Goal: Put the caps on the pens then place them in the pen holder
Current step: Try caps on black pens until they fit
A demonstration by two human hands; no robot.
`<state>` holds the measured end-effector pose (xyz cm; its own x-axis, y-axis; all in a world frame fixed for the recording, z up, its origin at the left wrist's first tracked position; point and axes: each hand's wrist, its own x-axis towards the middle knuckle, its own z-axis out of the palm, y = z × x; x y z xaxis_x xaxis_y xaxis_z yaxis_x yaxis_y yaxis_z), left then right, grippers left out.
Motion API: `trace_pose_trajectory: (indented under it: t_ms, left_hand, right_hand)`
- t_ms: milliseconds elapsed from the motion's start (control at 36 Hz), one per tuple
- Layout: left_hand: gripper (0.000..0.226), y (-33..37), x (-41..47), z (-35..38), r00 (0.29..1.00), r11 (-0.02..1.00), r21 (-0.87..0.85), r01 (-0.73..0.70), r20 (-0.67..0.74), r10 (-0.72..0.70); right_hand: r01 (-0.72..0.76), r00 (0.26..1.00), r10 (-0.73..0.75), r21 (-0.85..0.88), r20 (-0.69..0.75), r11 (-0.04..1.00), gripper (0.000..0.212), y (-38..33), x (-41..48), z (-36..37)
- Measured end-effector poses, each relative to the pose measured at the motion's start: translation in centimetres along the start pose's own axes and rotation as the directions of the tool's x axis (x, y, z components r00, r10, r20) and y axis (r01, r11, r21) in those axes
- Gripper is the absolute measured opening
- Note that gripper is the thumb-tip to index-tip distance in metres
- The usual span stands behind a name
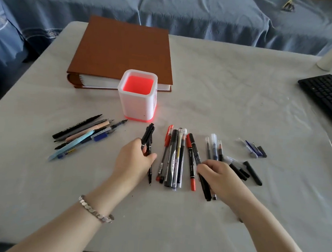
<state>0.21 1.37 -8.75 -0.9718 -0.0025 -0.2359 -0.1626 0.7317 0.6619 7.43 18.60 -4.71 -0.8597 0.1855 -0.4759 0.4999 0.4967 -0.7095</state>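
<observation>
1. Right hand (219,176) is clenched round a black marker (196,153) down at table (240,111) level. Its long axis runs near-to-far, with the far end leaning slightly left and the near end poking out below the palm.
2. Left hand (136,159) curls round thin black pens (148,137). Same near-far axis, far ends aimed at the holder. Capped or not: cannot tell.
3. Loose caps (253,172) lie just right of the right hand, so it's the nearer one.
4. Pen holder (135,104) stands upright, mouth up, straight beyond the left hand, which is nearer. The pens lie flat, so expect a tip-up to vertical before the drop.
</observation>
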Motion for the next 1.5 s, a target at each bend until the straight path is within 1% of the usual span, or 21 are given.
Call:
trace_pose_trajectory:
  t_ms: [167,222,306,417,444,528,583,639,694,750,806,861,917,972,1000,1083,1167,1278,1389,1444,1500]
  left_hand:
    - [0.036,-0.3,0.0,0.3,0.997,0.993,0.09,-0.082,0.005,0.082]
    - [0.025,-0.4,0.1,0.4,0.994,0.993,0.054,-0.107,0.008,0.107]
    - [0.008,-0.4,0.6,0.0,0.998,0.996,-0.06,-0.06,0.017,0.061]
    - [0.009,0.0,0.8,-0.8,0.989,0.98,-0.197,0.003,0.143,0.026]
    - [0.009,0.2,0.7,-1.0,0.982,0.98,-0.199,0.017,0.187,0.021]
    - [0.028,0.4,0.6,-1.4,0.956,0.983,-0.181,0.041,0.293,0.014]
    - [0.039,0.7,0.7,-1.7,0.952,0.993,-0.113,0.035,0.305,0.002]
    - [0.041,1.1,0.6,-2.2,0.967,0.999,0.008,-0.034,0.251,0.031]
    - [0.032,1.4,0.5,-2.8,0.984,0.987,0.078,-0.138,0.128,0.128]
    - [0.025,1.5,0.4,-3.3,0.974,0.974,0.04,-0.223,-0.021,0.224]
    - [0.026,1.6,0.2,-3.4,0.963,0.96,-0.096,-0.263,-0.093,0.254]
    - [0.028,2.1,-0.4,-3.2,0.973,0.933,-0.279,-0.228,-0.044,0.225]
    - [0.017,3.0,-1.6,-2.9,0.985,0.87,-0.488,-0.067,0.108,0.136]
    - [0.026,3.6,-2.8,-2.7,0.95,0.785,-0.603,0.14,0.305,0.065]
    - [0.026,3.6,-3.3,-2.5,0.926,0.757,-0.626,0.188,0.369,0.075]
    - [0.022,3.7,-4.5,-2.2,0.91,0.683,-0.704,0.192,0.389,0.145]
    - [0.029,3.3,-4.7,-2.3,0.924,0.663,-0.723,0.197,0.363,0.121]
    - [0.033,3.2,-5.2,-3.0,0.878,0.706,-0.667,0.238,0.459,0.138]
    - [0.039,3.4,-5.9,-3.2,0.833,0.847,-0.511,0.146,0.526,0.174]
    - [0.039,3.3,-6.0,-3.2,0.831,0.872,-0.473,0.124,0.53,0.169]
    - [0.04,3.4,-6.1,-3.2,0.835,0.878,-0.462,0.125,0.528,0.158]
  right_hand:
    - [0.009,1.0,-0.01,0.037,0.021,0.999,0.032,-0.3,-0.2,0.2]
    - [0.005,1.0,-0.006,0.045,0.022,0.999,0.03,-0.3,-0.2,0.2]
    - [-0.003,1.0,0.002,0.057,0.014,0.998,0.031,-0.3,-0.2,0.1]
    - [-0.001,1.0,0.001,0.045,0.003,0.999,0.03,-0.4,-0.1,0.1]
    - [0.002,1.0,-0.003,0.039,0.001,0.999,0.03,-0.4,-0.1,0.1]
    - [0.019,1.0,-0.019,0.035,0.004,0.999,0.028,-0.6,-0.1,0.2]
    - [0.027,1.0,-0.028,0.037,0.011,0.999,0.026,-0.6,-0.1,0.3]
    - [0.032,0.999,-0.032,0.041,0.011,0.999,0.025,-0.6,-0.1,0.4]
    - [0.047,0.999,-0.047,0.054,-0.004,0.997,0.023,-0.5,-0.1,0.5]
    - [0.079,0.997,-0.076,0.081,-0.03,0.994,0.023,-0.4,-0.2,0.6]
    - [0.106,0.994,-0.102,0.136,-0.04,0.985,0.022,-0.5,-0.3,0.7]
    - [0.132,0.991,-0.128,0.243,-0.032,0.961,0.02,-0.9,-0.6,1.0]
    - [0.163,0.986,-0.16,0.316,-0.033,0.935,0.018,-1.5,-0.9,1.4]
    - [0.223,0.974,-0.225,0.293,-0.027,0.93,0.016,-2.0,-1.3,1.8]
    - [0.263,0.963,-0.268,0.265,-0.017,0.928,0.016,-2.2,-1.5,2.0]
    - [0.34,0.939,-0.345,0.17,0.002,0.925,0.016,-2.9,-2.0,2.3]
    - [0.359,0.931,-0.354,0.057,-0.086,0.932,0.02,-3.2,-1.8,1.8]
    - [0.365,0.916,-0.334,0.117,-0.222,0.924,0.014,-3.9,-0.3,0.5]
    - [0.366,0.927,-0.355,0.086,-0.116,0.927,0.018,-5.3,0.2,0.4]
    - [0.348,0.936,-0.345,0.033,-0.064,0.937,0.028,-5.5,0.3,0.6]
    - [0.29,0.957,-0.287,0.078,-0.044,0.954,0.032,-5.5,0.5,0.6]
